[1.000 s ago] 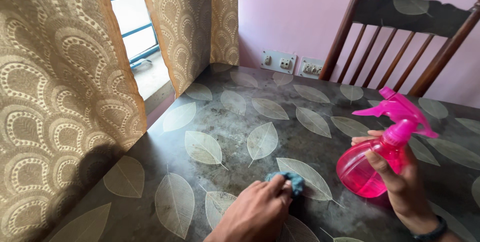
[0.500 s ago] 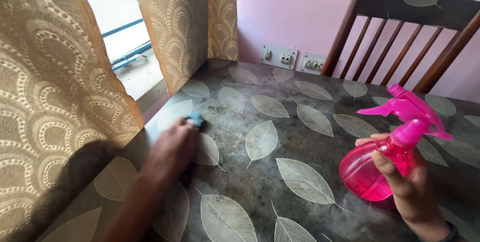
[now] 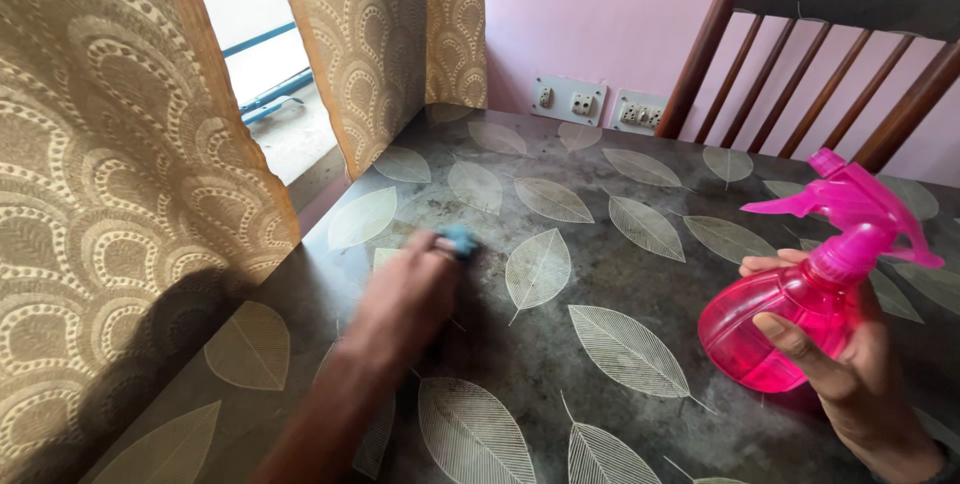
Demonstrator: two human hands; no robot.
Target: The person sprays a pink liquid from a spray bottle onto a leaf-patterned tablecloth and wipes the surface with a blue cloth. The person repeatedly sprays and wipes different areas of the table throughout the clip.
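Left hand presses a blue cloth flat on the bench near its left edge; right hand grips a pink sprayer upright, clear of the surface.

No labels, signs or screens show, and the only container is a translucent pink spray bottle with a round, squat body and a pink trigger head, bare of any label, held up off the leaf-patterned table at the right side of the view.
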